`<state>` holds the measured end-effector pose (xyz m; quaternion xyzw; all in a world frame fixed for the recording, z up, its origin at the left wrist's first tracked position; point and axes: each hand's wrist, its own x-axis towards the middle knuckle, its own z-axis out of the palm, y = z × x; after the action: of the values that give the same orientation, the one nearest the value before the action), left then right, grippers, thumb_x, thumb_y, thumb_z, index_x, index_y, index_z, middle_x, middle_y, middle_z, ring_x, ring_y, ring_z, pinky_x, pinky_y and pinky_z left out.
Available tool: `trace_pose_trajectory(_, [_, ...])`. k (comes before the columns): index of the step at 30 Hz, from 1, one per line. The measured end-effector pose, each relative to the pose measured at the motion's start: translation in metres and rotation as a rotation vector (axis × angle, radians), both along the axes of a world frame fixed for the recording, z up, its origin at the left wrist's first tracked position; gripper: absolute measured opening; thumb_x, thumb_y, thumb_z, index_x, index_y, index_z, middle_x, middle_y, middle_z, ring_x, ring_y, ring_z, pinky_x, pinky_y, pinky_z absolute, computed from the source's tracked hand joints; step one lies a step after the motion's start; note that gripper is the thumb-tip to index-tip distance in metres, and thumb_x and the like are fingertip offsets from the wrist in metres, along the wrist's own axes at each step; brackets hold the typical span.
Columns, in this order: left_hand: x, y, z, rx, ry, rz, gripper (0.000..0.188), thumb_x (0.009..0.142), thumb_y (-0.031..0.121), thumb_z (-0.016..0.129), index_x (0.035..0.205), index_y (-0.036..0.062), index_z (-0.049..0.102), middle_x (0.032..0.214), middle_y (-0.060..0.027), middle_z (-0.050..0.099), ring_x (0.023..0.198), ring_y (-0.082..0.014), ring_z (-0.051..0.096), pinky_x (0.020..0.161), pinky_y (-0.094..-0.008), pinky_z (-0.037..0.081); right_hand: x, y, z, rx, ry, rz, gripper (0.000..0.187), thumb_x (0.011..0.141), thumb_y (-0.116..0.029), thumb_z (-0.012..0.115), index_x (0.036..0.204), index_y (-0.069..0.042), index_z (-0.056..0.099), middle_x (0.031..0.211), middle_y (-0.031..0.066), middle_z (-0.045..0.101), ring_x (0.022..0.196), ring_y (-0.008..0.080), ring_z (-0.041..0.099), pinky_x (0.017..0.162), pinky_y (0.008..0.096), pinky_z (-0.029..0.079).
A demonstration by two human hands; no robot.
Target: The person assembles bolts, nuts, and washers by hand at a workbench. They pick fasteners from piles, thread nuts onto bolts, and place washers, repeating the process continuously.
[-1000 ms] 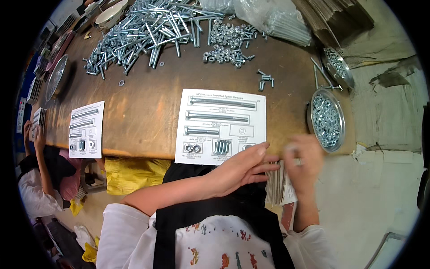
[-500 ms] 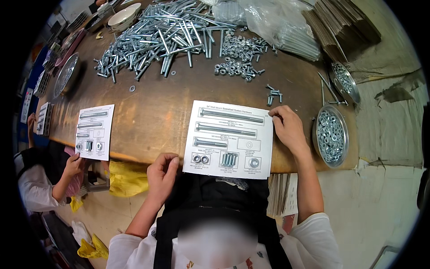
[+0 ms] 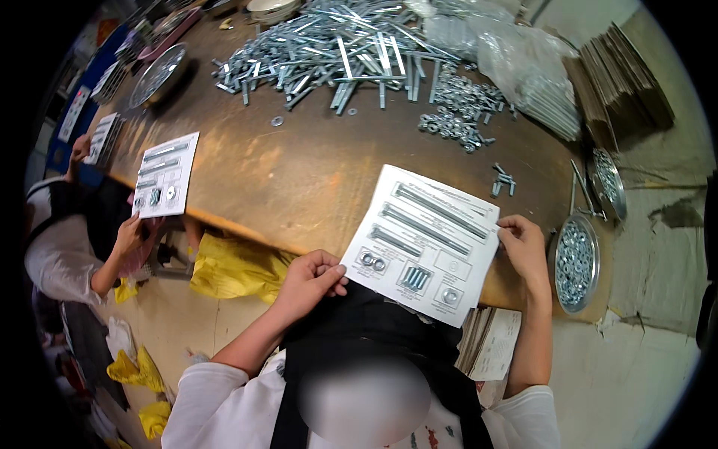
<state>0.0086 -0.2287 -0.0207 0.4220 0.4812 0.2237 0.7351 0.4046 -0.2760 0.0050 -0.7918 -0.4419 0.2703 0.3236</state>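
Observation:
A white printed sheet (image 3: 449, 258) with pictures of bolts, nuts and washers lies tilted over the near table edge, its lower part over my lap. My left hand (image 3: 310, 282) is closed at its lower left edge, the thumb on top of the paper. At the upper right edge, my right hand (image 3: 525, 251) pinches the sheet between thumb and fingers. Beyond the sheet, a few short bolts (image 3: 503, 180) lie loose. A metal bowl of washers (image 3: 597, 251) stands to the right of my right hand.
Long bolts (image 3: 340, 56) are heaped at the far side, beside a pile of nuts (image 3: 456, 120). Plastic-wrapped rods (image 3: 542, 97) and stacked cardboard (image 3: 624, 75) are at the far right. On the left, a co-worker's hand (image 3: 129, 236) holds a similar sheet (image 3: 168, 176).
My left hand has come onto the sheet's left edge. The sheet has turned clockwise, and my right hand still holds its right side. The whole view has shifted and rotated.

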Motion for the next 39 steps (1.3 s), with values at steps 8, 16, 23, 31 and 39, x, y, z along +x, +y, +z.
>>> trace_pose_trajectory(8, [-0.079, 0.029, 0.014, 0.106, 0.012, 0.185, 0.011, 0.096, 0.010, 0.064, 0.096, -0.0009, 0.062, 0.081, -0.0063, 0.069, 0.068, -0.0110, 0.066, 0.061, -0.0226, 0.052, -0.069, 0.080, -0.003, 0.073, 0.202, 0.146, 0.019, 0.081, -0.003, 0.062, 0.093, 0.007, 0.072, 0.069, 0.0083, 0.068, 0.060, 0.0105, 0.062, 0.057, 0.0254, 0.049])
trace_pose_trajectory(16, [-0.240, 0.106, 0.004, 0.310, 0.148, 0.439, 0.011, 0.095, 0.010, 0.064, 0.096, -0.0007, 0.063, 0.081, -0.0076, 0.068, 0.066, -0.0134, 0.066, 0.062, -0.0244, 0.054, -0.229, 0.205, -0.018, 0.127, 0.178, 0.393, 0.019, 0.079, -0.005, 0.063, 0.091, 0.002, 0.075, 0.073, 0.0107, 0.072, 0.062, 0.0143, 0.068, 0.060, 0.0284, 0.053])
trace_pose_trajectory(23, [-0.320, 0.147, -0.020, 0.355, 0.337, 0.533, 0.011, 0.095, 0.013, 0.062, 0.093, 0.0016, 0.062, 0.079, -0.0029, 0.065, 0.067, -0.0100, 0.062, 0.061, -0.0230, 0.051, -0.315, 0.267, -0.043, 0.149, 0.143, 0.503, 0.023, 0.076, -0.013, 0.063, 0.092, -0.006, 0.078, 0.088, 0.0170, 0.073, 0.081, 0.0336, 0.071, 0.078, 0.0391, 0.056])
trace_pose_trajectory(31, [-0.313, 0.130, 0.010, 0.319, 0.572, 0.537, 0.030, 0.098, 0.025, 0.064, 0.111, -0.0014, 0.063, 0.079, -0.0004, 0.063, 0.062, -0.0081, 0.060, 0.056, -0.0214, 0.047, -0.272, 0.270, 0.007, 0.597, -0.696, 0.380, 0.040, 0.080, -0.005, 0.060, 0.118, -0.016, 0.066, 0.098, 0.0074, 0.063, 0.088, 0.0284, 0.063, 0.071, 0.0429, 0.054])
trace_pose_trajectory(39, [-0.146, 0.194, 0.071, 1.070, 0.629, 0.184, 0.027, 0.095, 0.021, 0.063, 0.100, -0.0051, 0.068, 0.086, -0.0148, 0.071, 0.077, -0.0241, 0.068, 0.071, -0.0335, 0.051, -0.183, 0.331, -0.007, 0.784, -0.904, 0.724, 0.026, 0.077, -0.006, 0.069, 0.103, -0.010, 0.063, 0.125, 0.0096, 0.060, 0.125, 0.0291, 0.052, 0.105, 0.0477, 0.040])
